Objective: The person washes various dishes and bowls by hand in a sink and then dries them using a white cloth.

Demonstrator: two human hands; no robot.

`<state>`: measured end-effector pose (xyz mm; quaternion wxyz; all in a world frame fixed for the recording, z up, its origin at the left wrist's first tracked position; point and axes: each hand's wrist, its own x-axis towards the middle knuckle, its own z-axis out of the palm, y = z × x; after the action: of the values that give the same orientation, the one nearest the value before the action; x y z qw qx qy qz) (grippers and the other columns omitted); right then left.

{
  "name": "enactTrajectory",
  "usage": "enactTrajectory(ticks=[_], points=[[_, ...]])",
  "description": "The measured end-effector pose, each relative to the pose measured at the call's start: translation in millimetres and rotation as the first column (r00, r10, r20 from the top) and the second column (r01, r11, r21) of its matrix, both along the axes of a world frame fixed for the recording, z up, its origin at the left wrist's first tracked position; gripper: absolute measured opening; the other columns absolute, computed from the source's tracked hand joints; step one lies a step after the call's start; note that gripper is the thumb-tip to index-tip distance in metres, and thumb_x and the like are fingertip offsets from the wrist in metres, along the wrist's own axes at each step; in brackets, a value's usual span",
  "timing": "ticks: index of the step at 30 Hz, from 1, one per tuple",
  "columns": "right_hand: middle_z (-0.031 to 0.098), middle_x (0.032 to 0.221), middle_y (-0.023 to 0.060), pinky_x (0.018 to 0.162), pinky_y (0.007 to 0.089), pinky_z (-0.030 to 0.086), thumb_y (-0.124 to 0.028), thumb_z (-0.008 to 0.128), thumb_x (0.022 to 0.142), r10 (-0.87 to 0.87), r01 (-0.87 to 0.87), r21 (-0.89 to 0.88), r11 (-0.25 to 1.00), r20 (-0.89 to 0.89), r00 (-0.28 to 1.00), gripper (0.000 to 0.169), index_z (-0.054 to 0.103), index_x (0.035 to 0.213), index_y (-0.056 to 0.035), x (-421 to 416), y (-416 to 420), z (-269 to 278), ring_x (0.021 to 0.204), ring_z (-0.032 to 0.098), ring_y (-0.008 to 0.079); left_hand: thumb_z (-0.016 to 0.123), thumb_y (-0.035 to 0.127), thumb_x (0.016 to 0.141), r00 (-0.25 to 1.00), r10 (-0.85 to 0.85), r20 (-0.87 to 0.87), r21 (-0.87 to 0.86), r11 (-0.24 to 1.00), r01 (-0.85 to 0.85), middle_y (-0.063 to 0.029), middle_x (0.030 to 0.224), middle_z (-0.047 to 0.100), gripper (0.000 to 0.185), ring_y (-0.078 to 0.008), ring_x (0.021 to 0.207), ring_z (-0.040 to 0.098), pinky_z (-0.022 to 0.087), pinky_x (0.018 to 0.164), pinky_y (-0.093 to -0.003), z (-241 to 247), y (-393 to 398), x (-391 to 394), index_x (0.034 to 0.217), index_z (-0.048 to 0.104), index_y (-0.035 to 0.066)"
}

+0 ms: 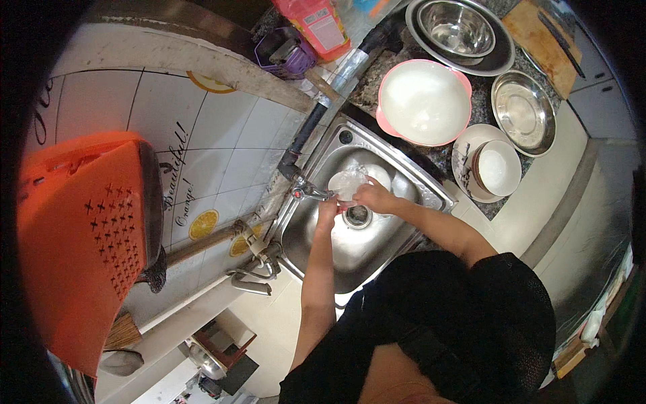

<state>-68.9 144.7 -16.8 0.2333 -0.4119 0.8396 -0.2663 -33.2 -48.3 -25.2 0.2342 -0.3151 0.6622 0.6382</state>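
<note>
A white bowl (pixel 346 185) is held between my two hands over the stainless steel sink (pixel 323 247), close to the tap spout (pixel 319 193). Its surface looks wet and glossy. My left hand (pixel 330 208) grips the lower left rim, partly hidden by the tap. My right hand (pixel 373 197) has the right side of the same bowl, fingers along its edge. Behind it another white dish (pixel 380 175) lies in the sink, partly covered by the bowl and my right hand. The drain strainer (pixel 357 217) shows just below my hands.
On the counter right of the sink are a pink-rimmed white basin (pixel 425 103), nested steel bowls (pixel 456 30), a steel dish (pixel 525 113) and a plate (pixel 467 146) bearing a small bowl (pixel 499 169). A knife (pixel 560 43) lies on a cutting board (pixel 530 30). An orange plastic basket (pixel 86 242) protrudes at left.
</note>
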Motion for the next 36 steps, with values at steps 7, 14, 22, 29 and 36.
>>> enactTrajectory(ticks=[7, 14, 22, 29, 36], points=[[0.051, 0.098, 0.0006, 0.075, 0.0249, 0.041, -0.013, 0.048, 0.081, 0.305, 0.818, -0.444, 0.366, 0.888, 0.345, 0.026, 0.047, 0.106, -0.0043, -11, -34, -23, 0.086, 0.049, 0.0120, 0.033, 0.025, 0.086, 0.680, -0.574, -0.456, -0.847, 0.515, -0.134, -0.0194, 0.113, 0.046, 0.034, -0.0371, 0.108, 0.037, 0.025, 0.094, -0.0395, 8, 74, -15, 0.099, 0.056, 0.004], [0.053, 0.098, 0.0015, 0.075, 0.0215, 0.038, -0.013, 0.046, 0.082, 0.083, 0.617, -0.194, 0.763, 0.975, 0.205, 0.030, 0.047, 0.111, -0.0045, -15, -10, -1, 0.086, 0.047, 0.0076, 0.039, 0.019, 0.080, 0.964, -0.228, -0.136, -0.215, 0.957, 0.196, -0.0109, 0.093, 0.054, 0.025, -0.0244, 0.088, 0.051, 0.037, 0.082, -0.0326, -71, 2, -46, 0.092, 0.055, 0.005], [0.049, 0.099, 0.0062, 0.076, 0.0283, 0.040, -0.024, 0.047, 0.082, 0.114, 0.963, -0.093, 0.252, 0.991, 0.066, 0.037, 0.041, 0.112, -0.0036, -11, -48, -20, 0.091, 0.048, 0.0138, 0.035, 0.039, 0.083, 0.794, 0.599, 0.103, 0.623, 0.584, -0.521, -0.0108, 0.107, 0.048, 0.046, -0.0242, 0.097, 0.047, 0.036, 0.086, -0.0363, -35, 51, -26, 0.114, 0.040, 0.006], [0.051, 0.099, 0.0065, 0.075, 0.0293, 0.042, -0.031, 0.038, 0.086, 0.145, 0.752, -0.261, 0.605, 0.965, 0.218, 0.035, 0.042, 0.107, -0.0043, -3, -29, -37, 0.088, 0.050, 0.0175, 0.045, 0.031, 0.082, 0.865, -0.439, -0.244, -0.625, 0.753, 0.206, -0.0180, 0.097, 0.052, 0.042, -0.0247, 0.087, 0.052, 0.040, 0.078, -0.0340, -7, 38, -34, 0.110, 0.043, -0.001], [0.041, 0.119, 0.0056, 0.089, 0.0355, 0.036, -0.031, 0.043, 0.085, 0.500, 0.707, -0.264, 0.656, 0.854, -0.145, 0.045, 0.030, 0.122, -0.0091, 5, 16, 13, 0.106, 0.044, 0.0191, 0.054, 0.015, 0.072, 0.419, -0.887, -0.195, -0.639, 0.439, 0.632, -0.0038, 0.089, 0.052, 0.027, -0.0177, 0.080, 0.051, 0.043, 0.066, -0.0297, 45, 57, -24, 0.097, 0.048, 0.007]])
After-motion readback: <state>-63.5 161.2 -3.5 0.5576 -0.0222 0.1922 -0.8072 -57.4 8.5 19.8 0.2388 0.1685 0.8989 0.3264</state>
